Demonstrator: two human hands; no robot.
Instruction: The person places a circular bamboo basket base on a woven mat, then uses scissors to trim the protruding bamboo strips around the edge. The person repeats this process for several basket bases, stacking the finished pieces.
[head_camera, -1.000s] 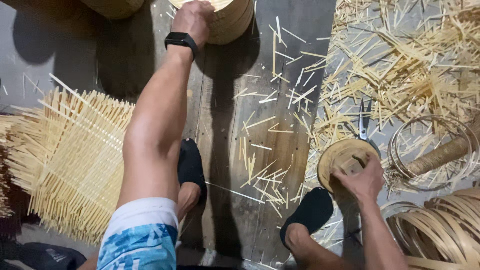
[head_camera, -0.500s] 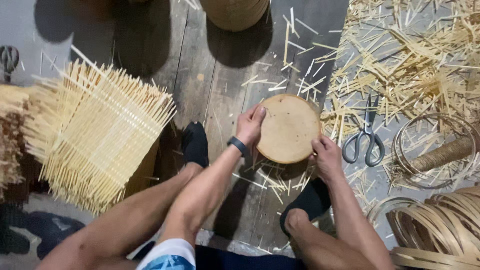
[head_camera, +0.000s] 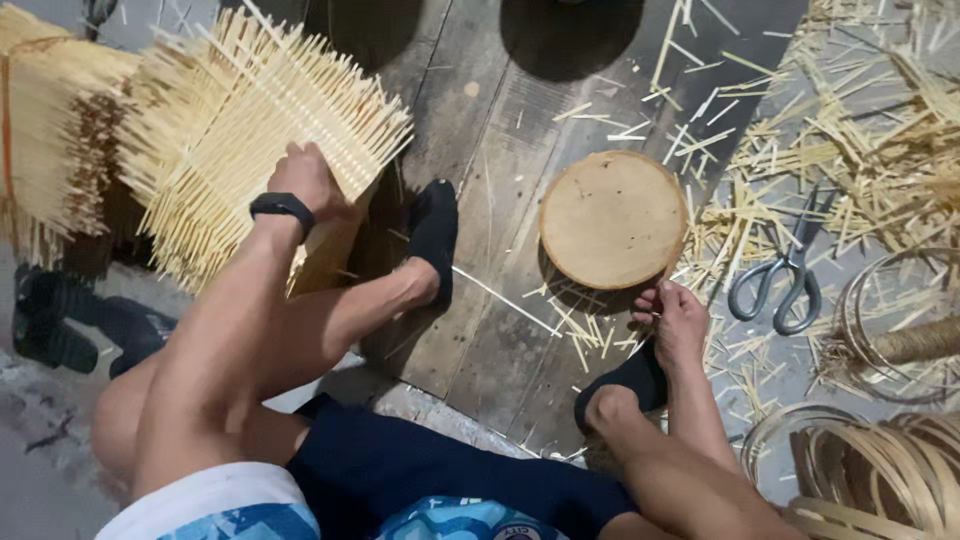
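Two hands, two bamboo pieces on a plank floor

Left hand (head_camera: 305, 180), black band (head_camera: 282, 205) at the wrist: fingers curled together on the lower edge of the woven bamboo mat (head_camera: 255, 130). Mat is pale yellow, an open square lattice of thin flat splints, loose ends bristling out on every side. It stands tilted, to the person's left, beside a bundle of similar splints (head_camera: 50, 130) at the far left.

Right hand (head_camera: 678, 320): rests low by the near rim of the round wooden disc (head_camera: 613, 218), fingers bent and drawn together around a few thin slivers; whether they touch the disc cannot be told. Disc is flat, tan, matte, with a slightly rough face and a thick rim; it lies flat on the dark wooden floor (head_camera: 500, 110), between the two black-socked feet and well apart from the mat.

Surroundings: grey-handled scissors (head_camera: 785, 280) lie just right of the disc, shut, on a litter of short straw-coloured offcuts (head_camera: 860, 150). Coiled hoops of bamboo strip (head_camera: 880, 470), smooth and glossy, sit at the lower right. Floor planks are worn, grain visible, scattered with slivers.
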